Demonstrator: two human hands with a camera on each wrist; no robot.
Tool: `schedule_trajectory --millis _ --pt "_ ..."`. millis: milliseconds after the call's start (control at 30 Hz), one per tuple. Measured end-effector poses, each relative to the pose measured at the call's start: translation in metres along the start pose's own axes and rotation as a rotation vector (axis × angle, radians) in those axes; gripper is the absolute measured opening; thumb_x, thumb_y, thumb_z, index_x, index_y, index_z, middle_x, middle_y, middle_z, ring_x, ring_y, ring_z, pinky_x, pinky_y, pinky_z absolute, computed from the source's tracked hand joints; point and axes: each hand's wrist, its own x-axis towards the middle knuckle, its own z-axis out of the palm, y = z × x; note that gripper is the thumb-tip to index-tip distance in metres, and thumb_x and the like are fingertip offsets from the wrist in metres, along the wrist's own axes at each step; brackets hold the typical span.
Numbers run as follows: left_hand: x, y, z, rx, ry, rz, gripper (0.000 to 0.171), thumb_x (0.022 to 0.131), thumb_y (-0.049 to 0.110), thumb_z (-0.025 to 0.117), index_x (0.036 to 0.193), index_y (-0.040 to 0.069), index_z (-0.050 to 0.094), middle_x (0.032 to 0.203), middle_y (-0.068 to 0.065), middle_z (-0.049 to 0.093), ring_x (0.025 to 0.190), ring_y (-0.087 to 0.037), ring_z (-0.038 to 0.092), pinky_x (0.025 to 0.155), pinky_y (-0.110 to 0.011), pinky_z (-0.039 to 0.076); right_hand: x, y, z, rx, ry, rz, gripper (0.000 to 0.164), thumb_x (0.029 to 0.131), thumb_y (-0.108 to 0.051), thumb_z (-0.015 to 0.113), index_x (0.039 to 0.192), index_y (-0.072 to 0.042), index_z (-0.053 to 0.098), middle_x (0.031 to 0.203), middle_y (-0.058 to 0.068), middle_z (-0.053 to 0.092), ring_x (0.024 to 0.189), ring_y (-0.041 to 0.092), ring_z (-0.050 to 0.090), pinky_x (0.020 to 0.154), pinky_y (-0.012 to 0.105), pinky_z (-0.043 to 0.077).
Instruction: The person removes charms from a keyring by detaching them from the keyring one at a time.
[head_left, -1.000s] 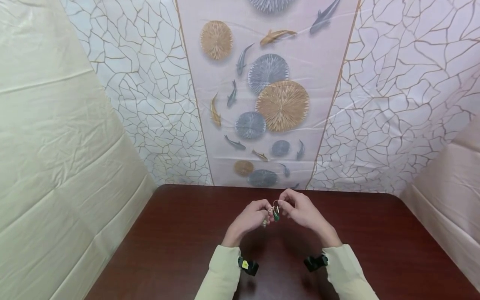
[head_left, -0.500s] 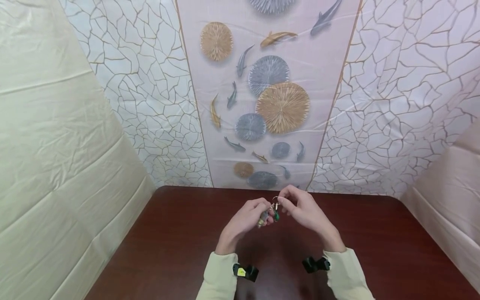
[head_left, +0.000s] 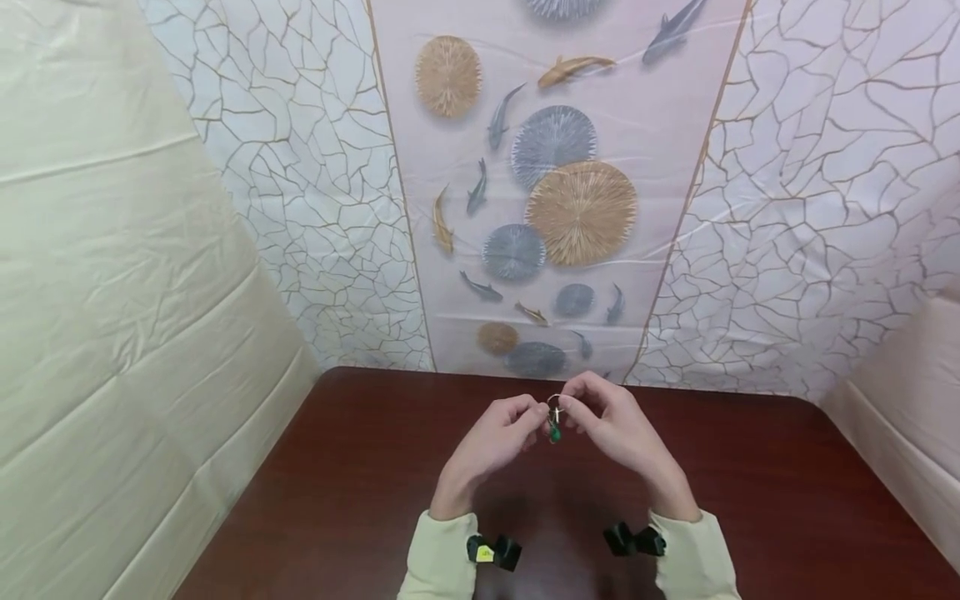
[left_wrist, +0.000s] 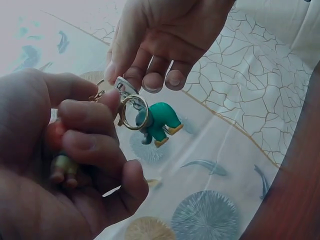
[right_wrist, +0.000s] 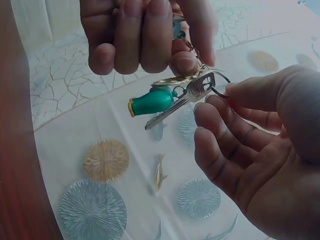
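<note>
Left hand nearer keyring, right hand pinching it, green charm between.

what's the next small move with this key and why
Perhaps turn the ring slightly with the right hand while the left hand steadies the small figurine. The right hand pinches the ring and the key and green charm hang close together between the hands, so turning could spread them.

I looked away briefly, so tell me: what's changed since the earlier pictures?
The figurine seen below the left hand half a second ago is now hidden behind it in the head view. Unchanged: the right hand pinches the key ring, and the green charm hangs between both hands.
</note>
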Motion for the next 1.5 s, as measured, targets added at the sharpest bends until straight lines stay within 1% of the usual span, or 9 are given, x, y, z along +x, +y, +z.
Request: schedule_trajectory --millis 200,367,567,767,900,1067,1233,1400,1500 --pt "-0.005 0.005 -0.001 -0.01 0.0 0.023 0.027 0.101 0.03 0.053 0.09 0.009 0.065 0.058 0.0 0.04 0.05 -0.014 0.035 0.047 -0.025 0.028 -0.007 0.0 0.0 0.032 -0.014 -0.01 0.006 0.097 -0.019 0.063 0.096 -0.013 0.061 0.078 0.006 0.065 0.066 0.015 0.063 0.062 0.028 0.054" --pt "-0.009 0.011 -0.001 -0.009 0.0 0.073 0.021 0.101 0.02 0.051 0.091 0.007 0.065 0.061 -0.002 0.046 0.054 -0.013 0.042 0.049 -0.023 0.034 -0.016 -0.003 -0.002 0.051 -0.023 -0.034 0.004 0.096 -0.019 0.064 0.096 -0.016 0.061 0.077 0.005 0.064 0.065 0.023 0.062 0.061 0.029 0.054" --pt "-0.011 0.016 -0.002 -0.01 0.006 0.13 0.017 0.099 0.013 0.05 0.089 0.009 0.064 0.064 -0.004 0.05 0.058 -0.013 0.048 0.053 -0.022 0.039 -0.022 -0.013 -0.005 0.064 -0.028 -0.083 0.005 0.095 -0.018 0.065 0.096 -0.015 0.062 0.075 0.002 0.063 0.064 0.018 0.061 0.06 0.027 0.053" --pt "-0.016 0.023 -0.004 -0.005 0.038 0.171 0.017 0.1 0.016 0.051 0.087 0.011 0.061 0.063 -0.005 0.048 0.054 -0.012 0.044 0.047 -0.024 0.033 -0.024 -0.023 -0.006 0.051 -0.036 -0.188 0.008 0.093 -0.013 0.067 0.094 -0.019 0.063 0.076 -0.003 0.062 0.064 0.009 0.06 0.057 0.026 0.052" --pt "-0.019 0.027 -0.004 -0.004 0.058 0.218 0.017 0.101 0.017 0.052 0.087 0.011 0.061 0.063 -0.005 0.049 0.053 -0.012 0.042 0.047 -0.024 0.032 -0.026 -0.028 -0.003 0.043 -0.028 -0.27 0.01 0.091 -0.01 0.069 0.093 -0.019 0.065 0.082 -0.007 0.061 0.07 0.007 0.06 0.058 0.023 0.05" --pt "-0.022 0.029 -0.002 -0.017 0.039 0.291 0.018 0.102 0.017 0.05 0.089 0.01 0.059 0.061 -0.01 0.049 0.054 -0.01 0.044 0.049 -0.024 0.035 -0.03 -0.032 0.001 0.024 -0.014 -0.343 0.009 0.09 -0.007 0.069 0.094 -0.015 0.067 0.088 -0.008 0.062 0.075 0.004 0.061 0.061 0.021 0.05" --pt "-0.023 0.029 -0.001 -0.032 0.029 0.326 0.018 0.103 0.019 0.05 0.09 0.008 0.059 0.063 -0.021 0.048 0.053 -0.01 0.043 0.048 -0.024 0.035 -0.032 -0.035 0.0 0.028 0.006 -0.356 0.01 0.09 -0.006 0.07 0.093 -0.015 0.069 0.087 -0.009 0.063 0.075 0.003 0.06 0.06 0.019 0.05" --pt "-0.023 0.029 0.0 -0.035 0.033 0.306 0.018 0.103 0.02 0.051 0.092 0.009 0.06 0.063 -0.019 0.049 0.055 -0.019 0.046 0.049 -0.024 0.037 -0.034 -0.033 -0.004 0.083 -0.013 -0.342 0.011 0.09 -0.004 0.068 0.093 -0.015 0.069 0.084 -0.005 0.063 0.072 0.007 0.061 0.058 0.022 0.051" --pt "-0.022 0.029 0.002 -0.028 0.026 0.29 0.017 0.102 0.02 0.051 0.093 0.008 0.06 0.065 -0.017 0.05 0.057 -0.018 0.047 0.05 -0.023 0.037 -0.035 -0.033 -0.009 0.132 -0.026 -0.297 0.012 0.092 -0.003 0.066 0.094 -0.015 0.067 0.08 -0.002 0.062 0.068 0.012 0.061 0.057 0.026 0.053"
